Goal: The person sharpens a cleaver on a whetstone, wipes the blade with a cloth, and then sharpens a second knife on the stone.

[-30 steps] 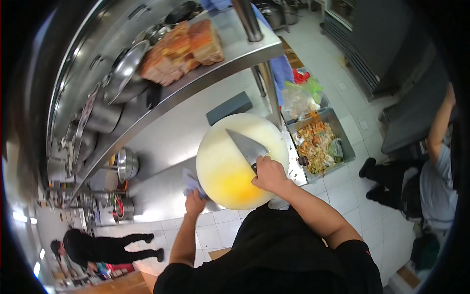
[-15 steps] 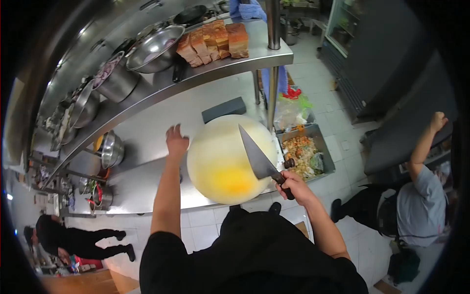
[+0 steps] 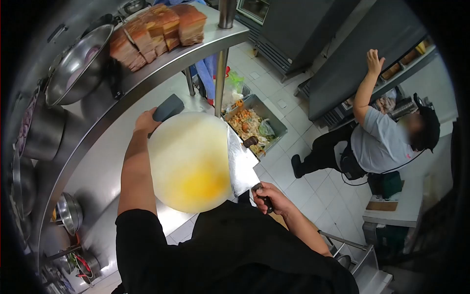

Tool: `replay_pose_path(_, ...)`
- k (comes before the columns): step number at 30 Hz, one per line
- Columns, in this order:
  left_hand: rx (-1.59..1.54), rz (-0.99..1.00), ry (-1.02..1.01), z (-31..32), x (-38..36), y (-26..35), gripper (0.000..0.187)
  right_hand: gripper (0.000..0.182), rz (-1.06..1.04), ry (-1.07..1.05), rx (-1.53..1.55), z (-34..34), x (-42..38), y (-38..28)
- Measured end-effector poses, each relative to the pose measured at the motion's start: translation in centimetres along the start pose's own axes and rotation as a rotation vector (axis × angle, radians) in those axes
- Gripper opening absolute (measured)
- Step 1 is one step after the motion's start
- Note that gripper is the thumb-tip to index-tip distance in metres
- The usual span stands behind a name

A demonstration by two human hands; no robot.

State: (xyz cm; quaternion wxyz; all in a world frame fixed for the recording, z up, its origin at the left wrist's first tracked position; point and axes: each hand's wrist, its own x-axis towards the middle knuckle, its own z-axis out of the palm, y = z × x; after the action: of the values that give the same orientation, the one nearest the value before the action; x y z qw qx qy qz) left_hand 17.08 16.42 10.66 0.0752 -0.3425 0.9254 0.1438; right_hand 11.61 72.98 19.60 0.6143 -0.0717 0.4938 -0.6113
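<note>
At the far left edge of the round cutting board [image 3: 171, 157], my left hand [image 3: 146, 121] has its fingers closed around the near end of a dark grey sharpening stone [image 3: 169, 108]. The stone lies on the steel counter just behind the board. My right hand [image 3: 275, 198] grips the dark handle of a broad kitchen knife [image 3: 241, 169]. Its wide blade shines brightly and overlaps the board's right edge, tip pointing away from me. The board is white with a yellow stain towards my side.
Roasted pork belly slabs [image 3: 161, 32] and a steel bowl [image 3: 81, 63] sit on the raised shelf [image 3: 161, 66]. A bin of food scraps [image 3: 254, 122] stands beyond the counter's right end. At the right, a person in a grey shirt [image 3: 379, 142] raises an arm by a dark cabinet.
My left hand has reached from beside the board to the stone. The knife has moved off the board's middle to its right edge. My view has turned right.
</note>
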Motion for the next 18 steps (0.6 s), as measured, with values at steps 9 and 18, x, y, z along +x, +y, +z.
replay_pose_path(9,-0.037,-0.361,0.112,0.0,-8.9,-4.3,0.070,0.025,0.005,-0.055,-0.018,1.1,1.4,-0.6)
replay_pose_path(18,-1.560,-0.671,0.479,1.1,-24.4,-8.0,0.054,0.027,0.014,-0.255,0.145,-1.6,3.4,-1.9)
